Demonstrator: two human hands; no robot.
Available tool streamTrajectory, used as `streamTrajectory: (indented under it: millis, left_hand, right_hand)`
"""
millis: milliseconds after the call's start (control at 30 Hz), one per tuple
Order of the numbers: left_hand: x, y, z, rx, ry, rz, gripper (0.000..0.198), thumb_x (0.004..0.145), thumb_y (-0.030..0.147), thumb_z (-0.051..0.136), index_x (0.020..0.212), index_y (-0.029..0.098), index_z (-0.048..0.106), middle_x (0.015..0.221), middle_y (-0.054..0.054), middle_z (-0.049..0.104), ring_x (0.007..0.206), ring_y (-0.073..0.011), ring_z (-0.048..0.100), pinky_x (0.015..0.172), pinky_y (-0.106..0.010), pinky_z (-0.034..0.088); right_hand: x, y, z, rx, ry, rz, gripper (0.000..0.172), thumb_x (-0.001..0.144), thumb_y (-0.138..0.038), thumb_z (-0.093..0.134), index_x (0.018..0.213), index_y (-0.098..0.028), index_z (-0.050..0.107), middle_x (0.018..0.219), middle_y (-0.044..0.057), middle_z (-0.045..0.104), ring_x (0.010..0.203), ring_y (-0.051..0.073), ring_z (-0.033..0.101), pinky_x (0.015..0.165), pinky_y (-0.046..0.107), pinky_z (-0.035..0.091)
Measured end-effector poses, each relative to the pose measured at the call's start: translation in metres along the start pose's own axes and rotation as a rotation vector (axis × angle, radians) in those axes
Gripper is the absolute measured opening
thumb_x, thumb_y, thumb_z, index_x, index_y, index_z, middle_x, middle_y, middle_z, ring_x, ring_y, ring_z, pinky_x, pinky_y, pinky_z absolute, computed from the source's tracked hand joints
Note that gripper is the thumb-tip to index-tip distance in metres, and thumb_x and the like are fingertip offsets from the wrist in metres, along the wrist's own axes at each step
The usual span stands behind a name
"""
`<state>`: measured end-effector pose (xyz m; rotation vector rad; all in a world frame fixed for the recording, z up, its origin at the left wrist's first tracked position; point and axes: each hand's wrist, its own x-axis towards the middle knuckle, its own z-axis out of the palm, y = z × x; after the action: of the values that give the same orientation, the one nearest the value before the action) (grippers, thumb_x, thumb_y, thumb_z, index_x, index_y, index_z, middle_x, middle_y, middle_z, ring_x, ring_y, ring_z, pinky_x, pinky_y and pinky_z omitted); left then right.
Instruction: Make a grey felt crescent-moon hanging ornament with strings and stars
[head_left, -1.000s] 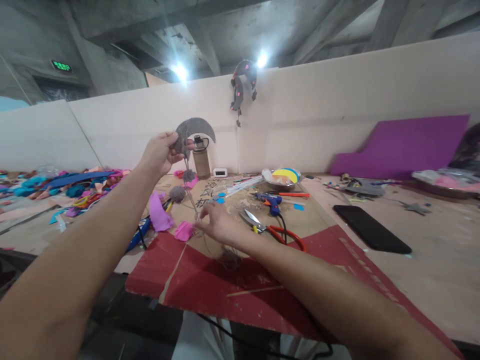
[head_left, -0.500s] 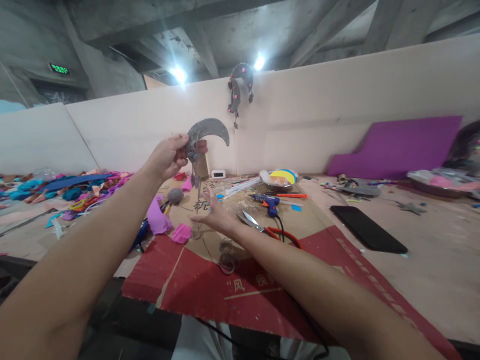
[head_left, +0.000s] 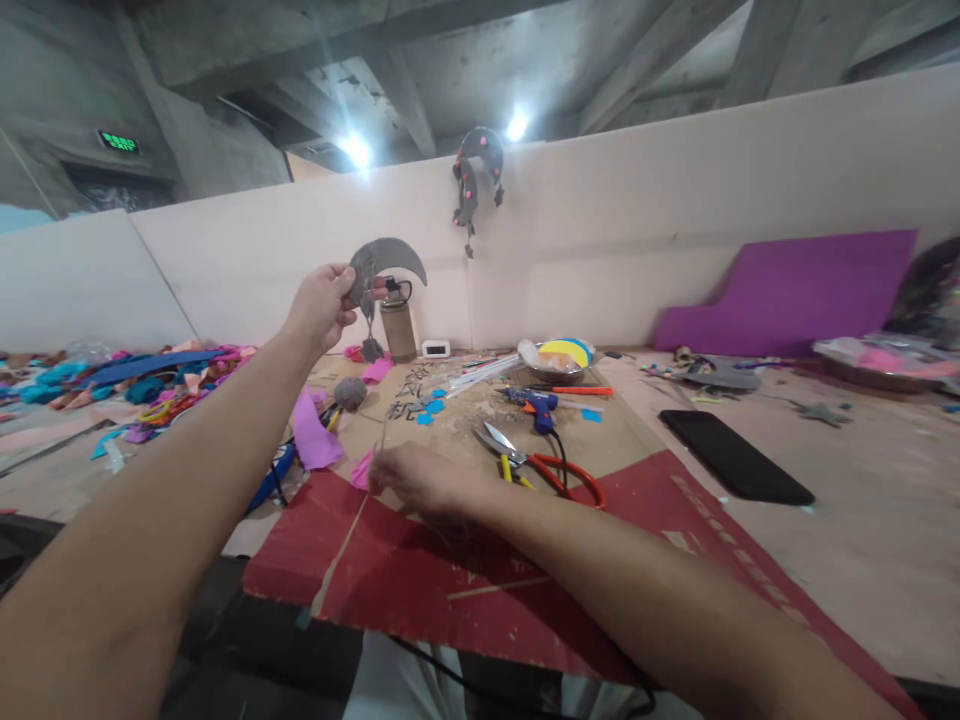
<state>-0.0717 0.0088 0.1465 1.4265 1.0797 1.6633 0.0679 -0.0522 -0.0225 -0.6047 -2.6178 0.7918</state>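
Raised in front of the wall, a grey crescent moon (head_left: 390,257) is pinched by its left end in my left hand (head_left: 324,305). A small grey piece (head_left: 370,348), star-like in outline, dangles beneath it. Low over the cardboard, my right hand (head_left: 420,478) is slightly blurred, its fingers drawn together and pointing left. A faint strand seems to rise from those fingertips, but what they hold is too small to make out. Pink scrap material (head_left: 361,472) lies just beyond them. The loose yarn on the board is hidden by this hand.
On the cardboard sheet (head_left: 345,590) lie red-handled scissors (head_left: 566,475), a blue glue gun (head_left: 541,410) and a grey yarn ball (head_left: 350,393). A canister (head_left: 398,330) stands behind. A phone (head_left: 735,457) lies right; a decorated crescent (head_left: 480,150) hangs on the wall.
My left hand has shifted slightly left with the crescent moon. My right hand has dropped toward the cardboard, and its spread fingers have closed together. Blue scraps and yellow handles now show.
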Motion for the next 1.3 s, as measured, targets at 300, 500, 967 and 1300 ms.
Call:
streamTrajectory:
  millis: [300,500,967,1300]
  left_hand:
    - [0.01,-0.006,-0.022,0.067,0.099,0.009,0.007,0.089,0.02,0.05,0.084,0.016,0.052,0.083,-0.01,0.073,0.071,-0.0134,0.071,0.034,-0.014,0.021]
    - [0.006,-0.004,-0.025,0.017,0.091,-0.023,0.007,0.087,0.023,0.056,0.086,0.018,0.051,0.083,-0.01,0.073,0.071,-0.0141,0.07,0.034,-0.014,0.022]
    - [-0.017,-0.004,-0.002,0.022,-0.05,-0.062,0.007,0.088,0.018,0.051,0.081,0.015,0.052,0.075,-0.01,0.071,0.062,-0.0133,0.069,0.033,-0.01,0.023]
    - [-0.038,-0.002,0.047,0.126,-0.103,-0.057,0.015,0.083,0.012,0.05,0.068,0.013,0.055,0.056,-0.007,0.062,0.056,-0.0144,0.065,0.033,-0.014,0.033]
  right_hand:
    - [-0.011,-0.024,0.006,-0.441,-0.15,-0.158,0.053,0.091,-0.059,0.034,0.096,-0.022,0.07,0.091,0.01,0.07,0.077,0.022,0.061,0.067,0.034,0.041]
    - [-0.017,-0.026,-0.013,-0.415,0.078,0.047,0.067,0.084,-0.073,0.032,0.079,-0.019,0.071,0.093,0.015,0.065,0.097,0.03,0.054,0.085,0.047,0.038]
    - [-0.004,0.007,-0.032,0.256,0.658,0.313,0.061,0.076,-0.042,0.064,0.128,-0.014,0.048,0.126,0.013,0.056,0.117,0.025,0.05,0.098,0.04,0.039]
    - [0.003,0.028,-0.052,0.575,0.811,0.151,0.057,0.075,-0.028,0.064,0.128,-0.021,0.043,0.133,0.009,0.055,0.118,0.02,0.053,0.098,0.038,0.042]
